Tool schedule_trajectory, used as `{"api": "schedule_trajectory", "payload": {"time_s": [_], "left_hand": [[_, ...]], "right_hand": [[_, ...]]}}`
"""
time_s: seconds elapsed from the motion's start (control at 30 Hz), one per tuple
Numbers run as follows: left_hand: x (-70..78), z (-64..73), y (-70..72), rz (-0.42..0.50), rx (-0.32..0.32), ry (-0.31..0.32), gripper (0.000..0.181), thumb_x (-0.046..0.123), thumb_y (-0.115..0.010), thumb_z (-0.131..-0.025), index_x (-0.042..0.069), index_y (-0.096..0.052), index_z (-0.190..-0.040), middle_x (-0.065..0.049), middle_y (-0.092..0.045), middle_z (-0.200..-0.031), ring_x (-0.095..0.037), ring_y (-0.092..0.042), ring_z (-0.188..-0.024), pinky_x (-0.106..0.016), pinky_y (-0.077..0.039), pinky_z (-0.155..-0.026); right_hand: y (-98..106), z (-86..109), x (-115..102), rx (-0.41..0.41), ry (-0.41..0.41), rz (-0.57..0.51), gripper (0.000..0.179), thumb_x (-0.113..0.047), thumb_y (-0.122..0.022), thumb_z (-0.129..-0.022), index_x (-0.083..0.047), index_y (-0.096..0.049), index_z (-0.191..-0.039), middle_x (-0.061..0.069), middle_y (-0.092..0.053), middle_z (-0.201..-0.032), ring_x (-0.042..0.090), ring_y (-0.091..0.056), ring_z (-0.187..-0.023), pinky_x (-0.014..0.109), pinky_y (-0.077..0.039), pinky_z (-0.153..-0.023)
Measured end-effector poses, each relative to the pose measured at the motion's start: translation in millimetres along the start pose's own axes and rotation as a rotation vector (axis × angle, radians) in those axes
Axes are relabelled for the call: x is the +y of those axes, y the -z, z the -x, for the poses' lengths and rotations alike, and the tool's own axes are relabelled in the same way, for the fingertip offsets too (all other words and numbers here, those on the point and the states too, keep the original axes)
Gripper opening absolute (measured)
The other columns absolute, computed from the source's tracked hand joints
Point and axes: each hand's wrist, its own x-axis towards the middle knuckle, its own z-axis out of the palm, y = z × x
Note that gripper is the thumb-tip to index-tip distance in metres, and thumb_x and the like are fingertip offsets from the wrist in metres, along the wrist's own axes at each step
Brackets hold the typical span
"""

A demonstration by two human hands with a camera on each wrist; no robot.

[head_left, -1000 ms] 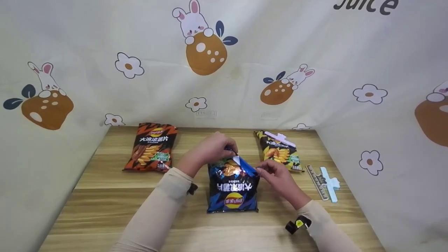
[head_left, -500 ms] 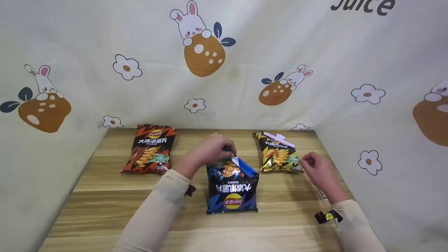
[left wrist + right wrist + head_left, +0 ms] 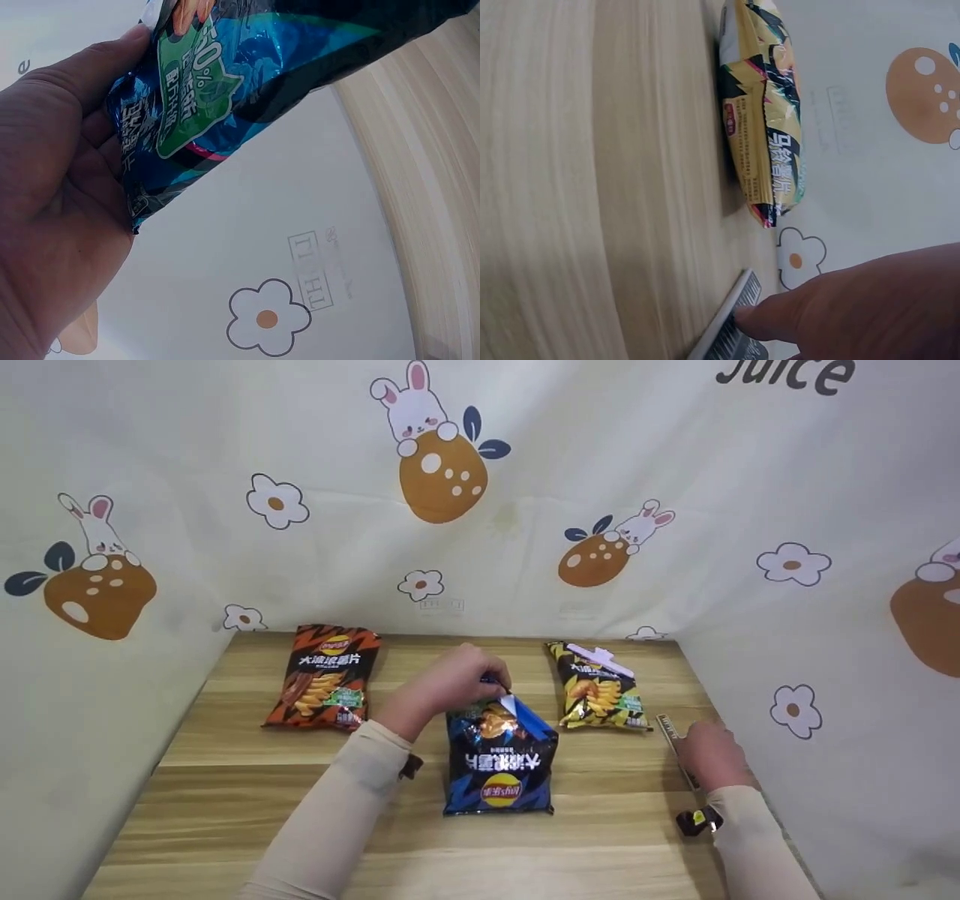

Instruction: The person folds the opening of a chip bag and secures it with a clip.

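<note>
Two hands [image 3: 459,679] [image 3: 712,751], three chip bags [image 3: 500,769] [image 3: 322,679] [image 3: 600,697], two clips [image 3: 600,658] [image 3: 665,727] in sight, two sleeves [image 3: 322,817] [image 3: 757,840], one wooden table [image 3: 300,847]

A wood-grain tabletop [image 3: 300,817], its light and darker brown bands running crosswise before the person, carries bags of chips. A red-orange-and-black bag [image 3: 322,679] lies front side up, just left of the left hand [image 3: 454,679]. Between the hands, the blue-and-black bag [image 3: 501,769] extends toward the person with its print upside down, its far end gripped by the left hand and its near end apparently resting on the wood. A yellow-and-black bag [image 3: 600,697] lies beyond the right hand [image 3: 712,750] and to its left. A narrow grey clip [image 3: 666,727] with a ribbed face sits at the right hand, partly hidden, touched by a finger.
</note>
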Motion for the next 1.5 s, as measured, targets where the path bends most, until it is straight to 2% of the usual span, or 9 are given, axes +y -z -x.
{"api": "schedule_trajectory", "payload": {"time_s": [0.07,0.2,0.53,0.8,0.9,1.03,1.17,1.33,1.5], "left_hand": [[0.3,0.0,0.0,-0.005,0.0,0.0,0.008,0.018,-0.08,-0.104,0.013,-0.085,-0.109,0.0,-0.082,-0.105,-0.021,-0.074,-0.101,-0.042,-0.06,-0.096],[0.9,-0.2,0.1,-0.011,-0.001,-0.003,0.009,0.019,-0.08,-0.103,0.014,-0.085,-0.109,0.0,-0.082,-0.105,-0.021,-0.074,-0.101,-0.041,-0.06,-0.096],[0.9,-1.0,-1.0,-0.033,-0.005,0.002,0.008,0.019,-0.079,-0.105,0.015,-0.084,-0.107,0.001,-0.081,-0.104,-0.02,-0.073,-0.101,-0.042,-0.059,-0.095],[1.9,0.1,0.5,-0.026,-0.016,0.028,0.009,0.02,-0.078,-0.105,0.015,-0.084,-0.11,0.001,-0.081,-0.106,-0.019,-0.072,-0.102,-0.042,-0.06,-0.095],[3.0,0.1,1.1,-0.028,-0.018,0.027,0.009,0.02,-0.078,-0.105,0.015,-0.084,-0.11,0.001,-0.081,-0.107,-0.019,-0.073,-0.102,-0.042,-0.059,-0.096],[4.0,0.7,1.7,-0.023,-0.023,0.026,0.009,0.02,-0.078,-0.105,0.015,-0.084,-0.11,0.0,-0.081,-0.106,-0.02,-0.073,-0.102,-0.042,-0.06,-0.096],[3.4,1.7,1.6,-0.011,-0.022,0.026,0.009,0.019,-0.078,-0.105,0.014,-0.084,-0.109,0.0,-0.081,-0.106,-0.02,-0.073,-0.102,-0.042,-0.06,-0.096],[1.7,2.0,1.0,-0.007,-0.009,0.017,0.008,0.018,-0.078,-0.105,0.014,-0.084,-0.109,0.0,-0.081,-0.105,-0.02,-0.073,-0.101,-0.043,-0.06,-0.096],[2.1,0.8,0.3,-0.012,0.003,-0.015,0.008,0.016,-0.078,-0.104,0.013,-0.085,-0.108,-0.001,-0.082,-0.105,-0.022,-0.074,-0.102,-0.044,-0.06,-0.097]], "right_hand": [[-1.5,1.7,-2.0,0.008,0.005,0.01,0.034,-0.016,-0.058,-0.106,0.0,-0.066,-0.077,0.017,-0.06,-0.078,0.033,-0.059,-0.071,0.048,-0.053,-0.06],[-3.7,5.1,-4.3,0.051,0.031,0.022,0.033,-0.013,-0.058,-0.103,-0.003,-0.062,-0.072,0.014,-0.059,-0.072,0.032,-0.057,-0.067,0.049,-0.051,-0.059],[-9.7,8.5,-9.9,0.086,-0.028,-0.007,0.031,-0.012,-0.06,-0.099,-0.004,-0.061,-0.069,0.013,-0.058,-0.069,0.03,-0.055,-0.064,0.042,-0.045,-0.054],[-15.8,5.1,-2.4,0.155,0.018,-0.106,0.032,-0.015,-0.067,-0.095,-0.01,-0.055,-0.066,0.007,-0.054,-0.064,0.026,-0.051,-0.059,0.038,-0.039,-0.049],[-13.3,1.9,1.8,0.128,0.028,-0.172,0.034,-0.019,-0.072,-0.097,-0.009,-0.057,-0.068,0.006,-0.056,-0.064,0.023,-0.052,-0.057,0.035,-0.04,-0.048],[-3.8,-0.8,5.7,0.015,0.018,-0.352,0.027,-0.02,-0.071,-0.098,0.002,-0.068,-0.084,0.011,-0.066,-0.076,0.023,-0.06,-0.065,0.032,-0.048,-0.055],[10.8,-0.8,5.5,-0.056,-0.018,-0.478,0.031,-0.019,-0.066,-0.097,0.011,-0.07,-0.103,0.017,-0.071,-0.093,0.024,-0.068,-0.079,0.03,-0.056,-0.064],[29.1,4.1,1.3,-0.015,-0.025,-0.54,0.033,-0.017,-0.062,-0.101,0.013,-0.067,-0.115,0.021,-0.07,-0.104,0.028,-0.071,-0.091,0.03,-0.06,-0.07],[42.8,11.6,-5.8,0.107,0.005,-0.547,0.042,-0.021,-0.064,-0.107,0.014,-0.066,-0.128,0.028,-0.072,-0.115,0.032,-0.069,-0.099,0.03,-0.055,-0.073]]}}
